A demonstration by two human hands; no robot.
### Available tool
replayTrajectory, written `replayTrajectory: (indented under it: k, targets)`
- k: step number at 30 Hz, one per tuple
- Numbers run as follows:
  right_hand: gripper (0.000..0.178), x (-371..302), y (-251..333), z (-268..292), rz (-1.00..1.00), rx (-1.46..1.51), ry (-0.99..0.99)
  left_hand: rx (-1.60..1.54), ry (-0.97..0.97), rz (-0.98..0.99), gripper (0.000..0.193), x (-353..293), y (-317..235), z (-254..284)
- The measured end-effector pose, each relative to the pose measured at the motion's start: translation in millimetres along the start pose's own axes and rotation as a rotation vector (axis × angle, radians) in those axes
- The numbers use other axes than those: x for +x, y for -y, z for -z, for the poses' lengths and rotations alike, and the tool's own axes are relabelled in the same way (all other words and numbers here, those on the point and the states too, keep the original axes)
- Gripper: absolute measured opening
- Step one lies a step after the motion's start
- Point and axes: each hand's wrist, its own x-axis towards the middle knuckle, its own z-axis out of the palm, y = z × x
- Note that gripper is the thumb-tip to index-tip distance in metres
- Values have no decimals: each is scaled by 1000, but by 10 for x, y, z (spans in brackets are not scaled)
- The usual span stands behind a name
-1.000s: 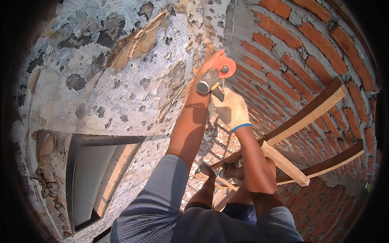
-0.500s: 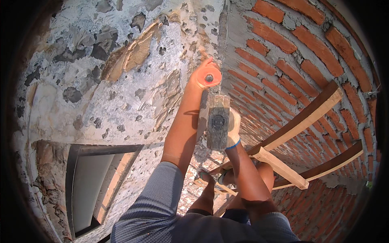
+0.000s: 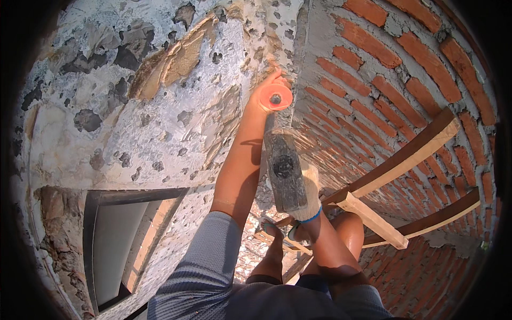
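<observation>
Head camera view is showing two hands working near the corner where the pitted wall [image 3: 154,144] and the brick wall [image 3: 373,96] are meeting. Left hand [image 3: 270,81], which is bare, is gripping the chisel [image 3: 275,99]; its fingers are curling together behind the round orange guard [image 3: 286,102], and some fingertips are showing above the guard's upper edge. The chisel is sitting close to the right edge of the pitted wall, with its dark end facing the camera; whether its tip is touching the wall, I cannot tell.

Right hand [image 3: 311,188], in a cream glove with blue cuff [image 3: 311,217], is holding the hammer [image 3: 288,172]. The hammer's head is hiding most of the gloved fingers, so how each finger is lying I cannot tell. This head is hanging below the guard, apart from it, and leaning a little.

Wooden beams [image 3: 413,152] are crossing before the brick wall, and a dark-framed window [image 3: 122,234] is opening at the pitted wall's lower left.
</observation>
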Motion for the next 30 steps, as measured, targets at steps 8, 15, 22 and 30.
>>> replayTrajectory:
  k: [8,15,22,30]
  targets:
    - [27,-20,-68,17,-314,348,7,205,-122,-180,26,35,90,-108]
    - [25,208,-326,5,58,-378,9,409,-108,-208,26,-2,12,-7]
    - [29,166,-588,-105,-37,-115,-37,740,-493,-236,29,182,59,-122]
    - [31,280,-302,-27,-169,-138,-47,209,-74,-148,28,91,-10,158]
